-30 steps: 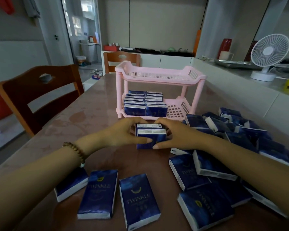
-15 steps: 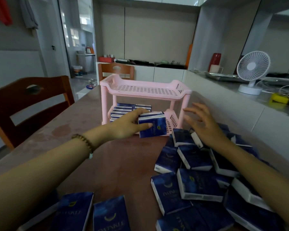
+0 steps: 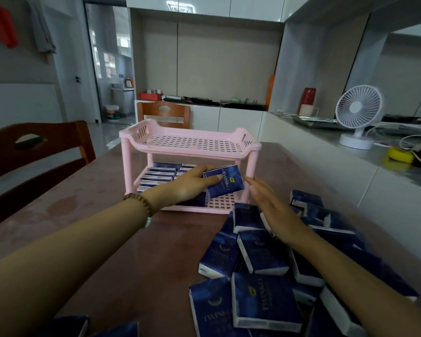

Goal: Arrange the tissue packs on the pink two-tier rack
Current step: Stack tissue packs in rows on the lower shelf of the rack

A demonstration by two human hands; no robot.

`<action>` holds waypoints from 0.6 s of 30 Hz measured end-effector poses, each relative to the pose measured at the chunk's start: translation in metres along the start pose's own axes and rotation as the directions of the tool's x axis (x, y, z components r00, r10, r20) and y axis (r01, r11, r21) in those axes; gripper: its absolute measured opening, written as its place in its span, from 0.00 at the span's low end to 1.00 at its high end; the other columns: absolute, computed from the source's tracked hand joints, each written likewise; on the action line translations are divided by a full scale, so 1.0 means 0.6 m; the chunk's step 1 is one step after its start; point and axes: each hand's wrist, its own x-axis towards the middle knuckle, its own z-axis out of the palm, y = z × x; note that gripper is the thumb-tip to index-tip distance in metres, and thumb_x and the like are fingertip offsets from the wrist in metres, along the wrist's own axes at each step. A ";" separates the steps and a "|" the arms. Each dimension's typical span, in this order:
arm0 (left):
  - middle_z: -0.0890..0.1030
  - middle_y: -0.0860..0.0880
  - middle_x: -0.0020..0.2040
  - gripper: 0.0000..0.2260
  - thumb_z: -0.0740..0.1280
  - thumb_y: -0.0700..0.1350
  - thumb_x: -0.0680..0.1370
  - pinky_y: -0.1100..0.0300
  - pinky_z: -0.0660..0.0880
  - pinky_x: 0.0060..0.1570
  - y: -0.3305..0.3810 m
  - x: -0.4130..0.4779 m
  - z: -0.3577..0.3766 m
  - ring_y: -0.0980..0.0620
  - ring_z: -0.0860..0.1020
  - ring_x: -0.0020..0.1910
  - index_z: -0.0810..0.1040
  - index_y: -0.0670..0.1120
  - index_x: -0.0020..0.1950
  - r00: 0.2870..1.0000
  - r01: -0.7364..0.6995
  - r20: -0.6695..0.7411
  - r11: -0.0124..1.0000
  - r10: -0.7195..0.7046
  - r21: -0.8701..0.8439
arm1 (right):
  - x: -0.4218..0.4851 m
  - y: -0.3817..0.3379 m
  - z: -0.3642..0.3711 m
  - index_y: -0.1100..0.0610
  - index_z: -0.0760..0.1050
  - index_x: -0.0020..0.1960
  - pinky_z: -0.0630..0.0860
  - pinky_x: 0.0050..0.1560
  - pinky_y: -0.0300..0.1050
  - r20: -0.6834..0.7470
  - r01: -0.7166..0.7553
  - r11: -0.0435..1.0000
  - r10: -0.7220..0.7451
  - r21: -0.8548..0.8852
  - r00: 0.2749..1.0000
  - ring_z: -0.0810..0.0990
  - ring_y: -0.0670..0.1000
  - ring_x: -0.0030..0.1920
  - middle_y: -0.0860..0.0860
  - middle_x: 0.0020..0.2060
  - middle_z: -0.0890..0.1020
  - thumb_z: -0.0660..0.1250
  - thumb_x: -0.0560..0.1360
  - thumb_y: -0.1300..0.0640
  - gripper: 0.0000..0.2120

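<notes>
left fingers [image 3: 203, 169] around tissue pack [image 3: 229, 183]

The pink two-tier rack [image 3: 192, 153] stood upright on the surface [image 3: 102, 215], the whole slotted grid of its top tier showing. On the left side of the lower tier, dark blue stored packs [image 3: 159, 173] sat in neat rows, pale edges up. A tilted pack [image 3: 225, 181], dark blue with "TWINKLE" on its face, was at the rack's front opening above the lower tier's right part, gripped by the left hand [image 3: 192, 184] with the thumb across its face. A loose pile of packs [image 3: 263, 254] lay jumbled and overlapping on the surface just in front and right of the rack. More packs [image 3: 66, 327] showed at the near left edge.
</notes>
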 end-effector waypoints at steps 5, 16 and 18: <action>0.76 0.46 0.63 0.17 0.61 0.42 0.80 0.57 0.73 0.58 0.012 0.038 0.000 0.49 0.76 0.57 0.68 0.44 0.68 0.999 -0.024 0.038 1.000 0.024 0.009 | 0.001 0.007 -0.002 0.42 0.60 0.72 0.55 0.69 0.37 -0.010 -0.038 0.999 0.037 -0.028 0.999 0.58 0.37 0.70 0.40 0.72 0.60 0.49 0.71 0.37 0.29; 0.70 0.48 0.70 0.25 0.68 0.48 0.76 0.55 0.64 0.68 -0.011 0.136 -0.022 0.47 0.68 0.68 0.66 0.48 0.71 0.996 0.012 0.073 0.875 -0.054 0.483 | 0.008 0.021 -0.001 0.41 0.64 0.69 0.56 0.73 0.42 -0.026 -0.052 0.999 0.053 0.006 0.998 0.59 0.37 0.71 0.38 0.71 0.63 0.50 0.70 0.34 0.29; 0.71 0.48 0.68 0.25 0.69 0.47 0.75 0.56 0.65 0.65 -0.017 0.151 -0.025 0.48 0.70 0.66 0.67 0.46 0.70 0.985 0.052 0.107 0.833 -0.133 0.551 | 0.008 0.019 0.000 0.39 0.65 0.67 0.57 0.71 0.40 -0.024 -0.054 0.998 0.054 0.024 0.998 0.61 0.36 0.70 0.37 0.70 0.64 0.51 0.70 0.35 0.26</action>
